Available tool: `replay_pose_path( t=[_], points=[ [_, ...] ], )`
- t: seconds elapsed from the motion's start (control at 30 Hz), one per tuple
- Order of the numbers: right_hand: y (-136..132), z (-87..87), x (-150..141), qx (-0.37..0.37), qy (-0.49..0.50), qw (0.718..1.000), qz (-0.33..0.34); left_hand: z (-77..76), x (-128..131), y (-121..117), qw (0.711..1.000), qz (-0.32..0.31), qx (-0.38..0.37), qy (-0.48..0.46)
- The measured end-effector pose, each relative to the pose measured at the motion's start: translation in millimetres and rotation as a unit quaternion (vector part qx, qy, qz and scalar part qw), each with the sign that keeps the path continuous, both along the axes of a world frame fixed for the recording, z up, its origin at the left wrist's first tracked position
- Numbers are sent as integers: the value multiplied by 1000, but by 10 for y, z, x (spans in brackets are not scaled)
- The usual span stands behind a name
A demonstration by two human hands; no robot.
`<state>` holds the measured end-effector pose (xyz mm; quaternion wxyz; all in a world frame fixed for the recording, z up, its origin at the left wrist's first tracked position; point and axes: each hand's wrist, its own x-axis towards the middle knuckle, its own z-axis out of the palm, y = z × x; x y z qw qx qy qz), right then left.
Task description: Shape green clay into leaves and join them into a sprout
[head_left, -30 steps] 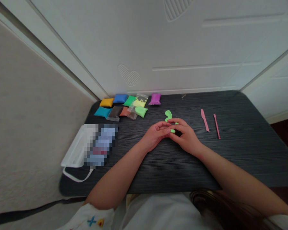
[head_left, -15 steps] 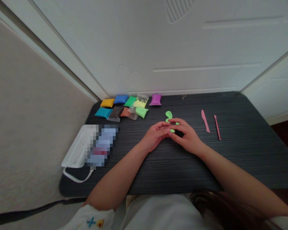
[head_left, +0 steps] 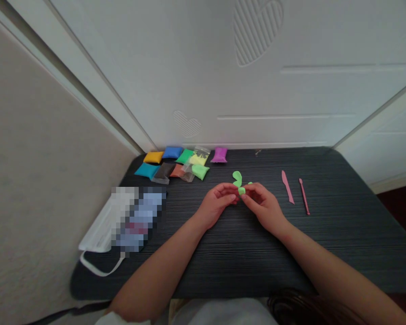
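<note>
A small lump of light green modelling clay point(head_left: 242, 191) sits between the fingertips of both my hands, just above the table. My right hand point(head_left: 267, 208) pinches it from the right with thumb and fingers. From the left, the curled fingers of my left hand point(head_left: 217, 204) press against its side. Just beyond the fingers lies a curved, flattened green clay shape point(head_left: 237, 177). Another bit of green clay point(head_left: 250, 183) shows behind my right fingers, mostly hidden.
Several coloured clay packets point(head_left: 147, 170) lie at the back left, with a purple packet point(head_left: 219, 155) beside them. A pink plastic knife point(head_left: 287, 187) and a thin pink tool point(head_left: 304, 197) lie right. A white mask point(head_left: 99, 230) and blurred phone-like object point(head_left: 140, 221) are left.
My hands have drawn slightly apart, and the green lump between the fingertips shows more fully. The view has tilted up, so the table sits lower in the picture.
</note>
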<state>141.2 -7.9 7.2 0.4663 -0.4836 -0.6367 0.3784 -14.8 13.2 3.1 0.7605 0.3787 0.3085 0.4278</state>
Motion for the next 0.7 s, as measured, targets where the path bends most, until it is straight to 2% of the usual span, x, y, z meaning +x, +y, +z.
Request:
replay_pose_path(
  t=[0.17, 0.3, 0.4, 0.6, 0.7],
  points=[
    [-8, -84, -47, -78, 101, 991, 40, -27, 18, -2, 997, 29, 31, 65],
    [-9, -89, -61, -99, 110, 987, 59, -15, 18, 3, 993, 33, 47, 106],
    [-12, -44, -40, -85, 74, 992, 57, -9, 3, 12, 988, 37, 67, 131],
    [-16, 40, 15, -25, -64, 998, 15, -16, -7, 14, 979, 51, 106, 167],
    [-8, 24, 17, -8, -81, 997, 2, -9, 0, 8, 976, 50, 120, 175]
  ],
)
